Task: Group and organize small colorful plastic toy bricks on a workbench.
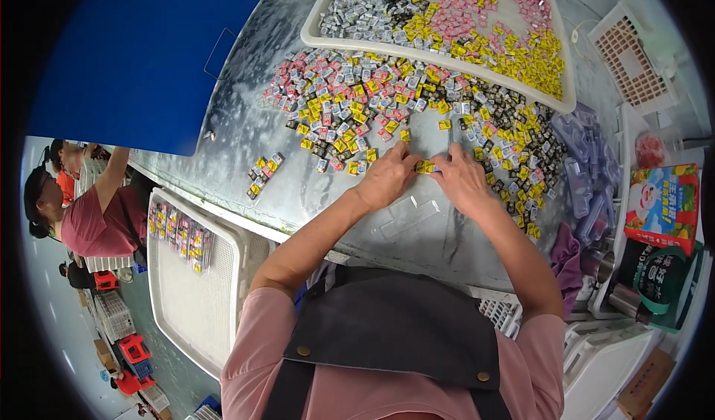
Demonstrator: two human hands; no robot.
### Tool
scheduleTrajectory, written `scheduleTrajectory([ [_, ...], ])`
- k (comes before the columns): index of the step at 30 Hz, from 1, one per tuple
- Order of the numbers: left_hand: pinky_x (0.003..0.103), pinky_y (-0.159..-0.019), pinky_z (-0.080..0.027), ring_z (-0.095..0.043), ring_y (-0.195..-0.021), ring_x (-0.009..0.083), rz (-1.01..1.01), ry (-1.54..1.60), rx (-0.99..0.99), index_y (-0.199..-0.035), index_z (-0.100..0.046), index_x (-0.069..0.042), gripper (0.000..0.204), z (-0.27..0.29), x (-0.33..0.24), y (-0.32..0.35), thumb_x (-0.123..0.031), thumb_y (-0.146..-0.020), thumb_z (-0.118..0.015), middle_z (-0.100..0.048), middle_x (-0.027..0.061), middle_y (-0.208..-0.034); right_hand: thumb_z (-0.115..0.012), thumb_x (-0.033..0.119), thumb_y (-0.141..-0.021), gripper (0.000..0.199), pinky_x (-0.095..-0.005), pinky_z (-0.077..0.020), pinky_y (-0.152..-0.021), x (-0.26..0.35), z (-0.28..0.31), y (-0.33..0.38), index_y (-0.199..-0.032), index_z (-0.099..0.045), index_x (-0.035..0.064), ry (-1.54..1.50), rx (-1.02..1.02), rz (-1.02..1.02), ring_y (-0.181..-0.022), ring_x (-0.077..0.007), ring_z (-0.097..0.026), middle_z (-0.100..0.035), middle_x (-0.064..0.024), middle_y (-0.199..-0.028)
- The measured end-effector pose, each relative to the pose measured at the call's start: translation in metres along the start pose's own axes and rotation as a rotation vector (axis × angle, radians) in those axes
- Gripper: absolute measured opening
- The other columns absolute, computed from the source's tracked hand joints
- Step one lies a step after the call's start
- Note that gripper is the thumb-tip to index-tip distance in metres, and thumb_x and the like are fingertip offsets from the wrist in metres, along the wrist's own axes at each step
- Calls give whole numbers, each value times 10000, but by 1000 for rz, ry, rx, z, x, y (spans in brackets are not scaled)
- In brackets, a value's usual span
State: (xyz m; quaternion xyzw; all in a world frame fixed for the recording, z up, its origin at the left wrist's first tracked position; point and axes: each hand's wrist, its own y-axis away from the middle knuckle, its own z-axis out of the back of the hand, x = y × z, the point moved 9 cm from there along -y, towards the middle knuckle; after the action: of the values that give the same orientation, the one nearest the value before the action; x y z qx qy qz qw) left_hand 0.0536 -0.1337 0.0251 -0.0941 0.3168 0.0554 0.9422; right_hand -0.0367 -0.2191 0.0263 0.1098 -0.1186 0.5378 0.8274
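My left hand (389, 176) and my right hand (463, 180) meet over the grey table, fingers pinched on the two ends of a short row of small yellow blocks (425, 167). Just beyond my left fingertips lies a loose yellow-and-black block (404, 135). Nearer to me, a clear plastic case (408, 217) rests on the tabletop. Loose small blocks in pink, yellow, black and white form a wide pile (335, 111) past my left hand, and a mostly black and yellow pile (521, 152) spreads beside my right. A small cluster of blocks (264, 174) sits apart at the left.
A white tray (439, 53) of sorted blocks stands at the back. Purple clear plastic cases (588, 170) heap at the right, by a purple cloth (566, 267). A blue panel (134, 55) covers the far left. Below the table edge, a white crate (179, 301) holds filled packs. Another person (100, 215) works at left.
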Motion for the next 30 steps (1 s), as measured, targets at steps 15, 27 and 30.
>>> scheduleTrajectory([
  [15,417,-795,-539,-629,-917,362,42,-13,14,-1178,-651,-4,324,4,6,4,-45,-860,-700,-560,188,-1036,-724,241,-893,300,-474,-534,-824,-1,2,-10,-1165,-669,126,-123,81,11,-1001,-367,-634,-541,-164,-1081],
  [27,427,-773,-542,-633,-880,363,21,-87,19,-1156,-636,24,304,1,5,10,-33,-862,-690,-548,193,-1034,-681,217,-917,283,-469,-524,-849,12,-4,-11,-1179,-619,128,-4,128,121,-1009,-350,-624,-524,-143,-1095],
  [30,435,-766,-543,-634,-874,364,24,-72,16,-1158,-630,22,304,6,5,11,-29,-863,-686,-543,191,-1040,-686,212,-912,284,-471,-520,-841,14,-1,-11,-1175,-619,127,-39,115,122,-1003,-351,-622,-522,-136,-1085],
])
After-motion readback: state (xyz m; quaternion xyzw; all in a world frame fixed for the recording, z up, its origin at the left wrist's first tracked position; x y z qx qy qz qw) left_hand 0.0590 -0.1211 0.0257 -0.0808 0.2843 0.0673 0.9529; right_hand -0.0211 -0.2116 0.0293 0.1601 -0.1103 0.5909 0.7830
